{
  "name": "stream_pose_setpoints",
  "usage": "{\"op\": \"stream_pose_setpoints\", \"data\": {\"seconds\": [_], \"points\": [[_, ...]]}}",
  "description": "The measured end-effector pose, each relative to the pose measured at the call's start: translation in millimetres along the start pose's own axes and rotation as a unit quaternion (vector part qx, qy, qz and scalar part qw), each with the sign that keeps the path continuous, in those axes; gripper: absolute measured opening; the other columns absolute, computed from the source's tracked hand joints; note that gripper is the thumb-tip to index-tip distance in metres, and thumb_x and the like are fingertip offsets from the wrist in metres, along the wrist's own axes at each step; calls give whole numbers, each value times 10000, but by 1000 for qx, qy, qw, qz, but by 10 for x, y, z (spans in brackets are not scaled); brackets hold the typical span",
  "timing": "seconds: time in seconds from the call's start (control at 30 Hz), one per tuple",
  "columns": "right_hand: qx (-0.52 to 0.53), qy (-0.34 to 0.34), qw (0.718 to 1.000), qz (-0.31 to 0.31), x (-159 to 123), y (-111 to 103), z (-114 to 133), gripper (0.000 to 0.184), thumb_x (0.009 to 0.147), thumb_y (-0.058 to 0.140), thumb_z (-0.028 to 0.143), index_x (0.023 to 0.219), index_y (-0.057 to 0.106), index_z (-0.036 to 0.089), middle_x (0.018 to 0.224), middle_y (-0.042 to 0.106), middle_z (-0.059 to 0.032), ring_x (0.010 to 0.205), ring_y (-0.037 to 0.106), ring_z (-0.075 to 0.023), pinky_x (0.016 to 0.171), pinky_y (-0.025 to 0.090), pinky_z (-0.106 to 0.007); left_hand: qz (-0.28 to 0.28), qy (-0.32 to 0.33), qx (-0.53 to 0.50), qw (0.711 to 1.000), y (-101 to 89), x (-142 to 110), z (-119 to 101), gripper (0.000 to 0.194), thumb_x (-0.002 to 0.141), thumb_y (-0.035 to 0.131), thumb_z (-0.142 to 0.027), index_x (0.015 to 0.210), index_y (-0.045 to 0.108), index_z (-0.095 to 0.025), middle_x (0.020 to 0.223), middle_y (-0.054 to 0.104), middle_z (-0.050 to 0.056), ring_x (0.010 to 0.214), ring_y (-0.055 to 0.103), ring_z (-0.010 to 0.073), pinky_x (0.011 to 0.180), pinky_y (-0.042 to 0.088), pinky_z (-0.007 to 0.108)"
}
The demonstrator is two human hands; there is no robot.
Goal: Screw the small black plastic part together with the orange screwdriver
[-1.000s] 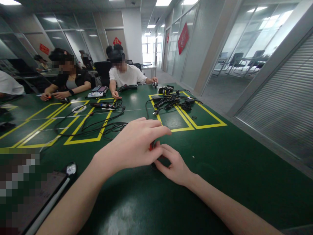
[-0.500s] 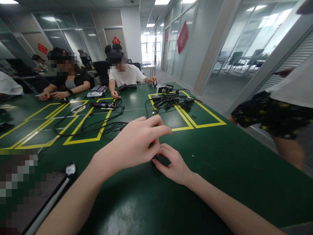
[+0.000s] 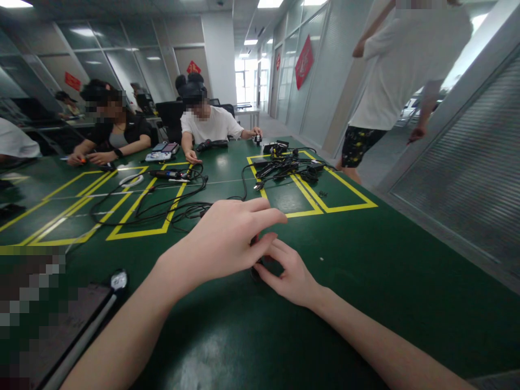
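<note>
Over the green table [image 3: 365,303], my left hand [image 3: 227,235] is bent above my right hand, its thumb and fingers closed around something mostly hidden. In the earlier picture a bit of red shows between those fingers. Low beside it, my right hand [image 3: 290,273] pinches a small black object [image 3: 255,272] at the tabletop with thumb and fingertips. Only an edge of that object is visible, so its kind cannot be made out. The two hands touch or nearly touch at the fingertips.
Black cables [image 3: 195,208] lie beyond my left hand, and a heap of black cords and adapters [image 3: 280,165] sits farther back. A partly blurred-out device [image 3: 117,281] rests at lower left. Two people [image 3: 209,122] sit across the table; another person [image 3: 402,76] walks at right.
My left thumb and fingers have shifted slightly around the hidden item; my right hand stays put. The walking person has moved farther away along the right side.
</note>
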State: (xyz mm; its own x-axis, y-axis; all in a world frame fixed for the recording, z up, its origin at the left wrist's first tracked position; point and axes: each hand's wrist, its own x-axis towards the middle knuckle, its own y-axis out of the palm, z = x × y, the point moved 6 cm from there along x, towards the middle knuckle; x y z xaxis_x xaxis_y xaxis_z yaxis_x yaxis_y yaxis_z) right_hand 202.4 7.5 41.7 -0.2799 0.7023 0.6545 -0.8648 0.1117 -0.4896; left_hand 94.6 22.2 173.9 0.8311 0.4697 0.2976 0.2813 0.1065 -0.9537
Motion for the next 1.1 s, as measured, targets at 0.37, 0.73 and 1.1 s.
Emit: {"op": "stream_pose_setpoints", "data": {"seconds": [0.37,0.73,1.1], "points": [[-2,-3,1000,3,6,1,5,140,910,625,115,997,630,225,945,683,-63,865,672,-223,750,577,-363,-6,12,11,1000,-4,6,5,284,941,508,-145,1145,698,-197,985,707,46,821,629,189,761,444,324],[-6,2,1000,9,-2,9,-16,159,910,620,120,1023,638,231,969,701,-70,879,686,-232,751,576,-364,3,-2,-23,1000,5,-8,23,294,932,535,-154,1187,674,-204,986,711,35,796,670,163,686,462,265],[-2,1,1000,7,-2,2,-8,134,913,619,123,995,641,226,956,698,-67,867,683,-225,742,580,-359,-18,-2,-39,999,-16,-13,47,268,942,557,-173,1178,683,-190,1007,727,47,765,668,155,659,454,257]]}}
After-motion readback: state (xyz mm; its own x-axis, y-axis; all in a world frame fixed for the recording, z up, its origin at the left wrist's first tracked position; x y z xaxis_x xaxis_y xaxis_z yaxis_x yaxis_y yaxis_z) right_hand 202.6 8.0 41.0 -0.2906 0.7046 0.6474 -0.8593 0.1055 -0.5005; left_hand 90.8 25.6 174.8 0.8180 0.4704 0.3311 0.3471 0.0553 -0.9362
